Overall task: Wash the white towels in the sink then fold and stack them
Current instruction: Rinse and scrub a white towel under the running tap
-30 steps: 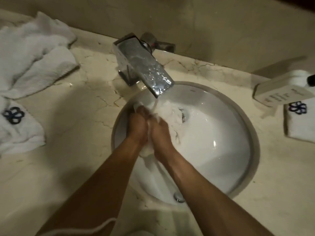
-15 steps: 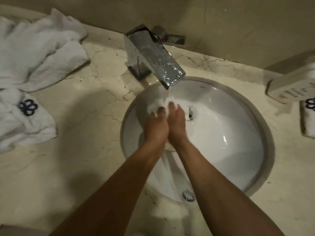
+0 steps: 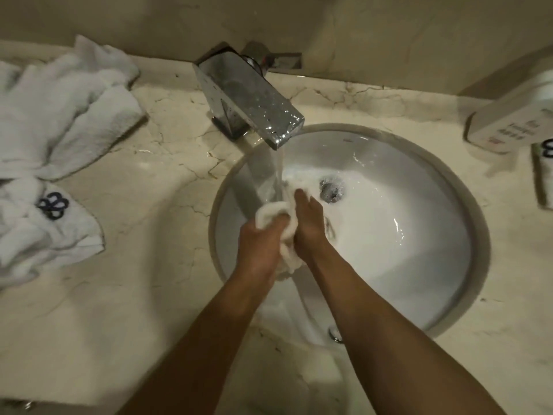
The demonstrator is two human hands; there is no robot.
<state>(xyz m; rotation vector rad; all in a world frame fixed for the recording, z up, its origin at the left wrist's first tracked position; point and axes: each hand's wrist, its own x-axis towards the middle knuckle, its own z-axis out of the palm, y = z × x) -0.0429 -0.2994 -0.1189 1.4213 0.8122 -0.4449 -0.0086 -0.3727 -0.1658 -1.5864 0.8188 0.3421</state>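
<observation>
- A wet white towel (image 3: pixel 276 218) is held bunched between the two hands over the left half of the sink (image 3: pixel 475 223), just under the stream falling from the tap (image 3: pixel 248 97).
- The left hand (image 3: pixel 260 247) is clenched around the near part of the bunch, a fold of cloth bulging out above its knuckles.
- The right hand (image 3: pixel 309 223) is pressed against the cloth from the other side; its fingers reach towards the drain (image 3: pixel 330 190), and whether they curl round the towel cannot be told.
- The bunch's long axis runs from the sink's near edge towards the tap, with a tail hanging below the wrists.
- Both hands are equally close to the towel, so the coming rub or wring is judged to turn on opposite motion along that axis.
- More unwashed towels (image 3: pixel 59 115) lie crumpled at the counter's (image 3: pixel 149 295) left edge, well apart from the sink.
- Washing appears early; folding and stacking are not yet begun.
</observation>
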